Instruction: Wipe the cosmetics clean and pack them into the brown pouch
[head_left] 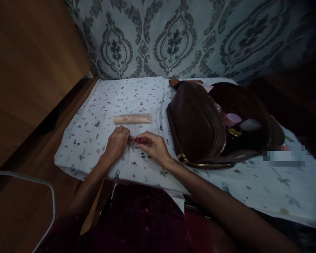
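A slim, shiny reddish tube (133, 139), small and partly clear, lies level between my two hands. My left hand (119, 140) is closed round its left end, the fingers hiding that part. With thumb and fingertips my right hand (154, 146) pinches the other end. Just beyond the hands, a beige squeeze tube (132, 118) with fine print rests on its side on the white patterned cloth (94, 130); neither hand touches it.
To the right stands a brown zippered bag (195, 123), open, with a pink item (232, 119) and other things inside. Patterned wallpaper (174, 38) rises behind the cloth. A wooden panel (33, 52) is on the left, and a white cable (52, 196) curves at lower left.
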The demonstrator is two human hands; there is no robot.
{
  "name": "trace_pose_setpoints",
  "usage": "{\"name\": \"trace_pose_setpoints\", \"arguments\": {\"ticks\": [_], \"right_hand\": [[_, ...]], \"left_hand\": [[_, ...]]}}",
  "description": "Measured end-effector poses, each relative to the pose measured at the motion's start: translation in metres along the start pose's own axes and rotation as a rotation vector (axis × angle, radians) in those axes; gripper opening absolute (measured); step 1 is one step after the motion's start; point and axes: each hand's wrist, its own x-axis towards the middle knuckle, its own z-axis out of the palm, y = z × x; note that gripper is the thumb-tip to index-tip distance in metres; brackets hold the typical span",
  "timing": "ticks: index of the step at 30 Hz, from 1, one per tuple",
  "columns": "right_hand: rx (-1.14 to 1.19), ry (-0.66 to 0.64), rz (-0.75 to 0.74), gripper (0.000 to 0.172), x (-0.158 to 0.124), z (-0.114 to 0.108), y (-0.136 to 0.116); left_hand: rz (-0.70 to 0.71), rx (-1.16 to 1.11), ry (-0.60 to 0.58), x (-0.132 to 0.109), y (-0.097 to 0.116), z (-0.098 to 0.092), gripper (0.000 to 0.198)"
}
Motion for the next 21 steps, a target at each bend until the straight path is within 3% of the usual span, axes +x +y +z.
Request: {"name": "trace_pose_setpoints", "arguments": {"ticks": [21], "right_hand": [[0.009,-0.015,0.002,0.018,0.0004,-0.0005,0.0035]], "left_hand": [[0.005,-0.040,0.009,-0.0007,-0.0003,-0.0014,0.026]]}}
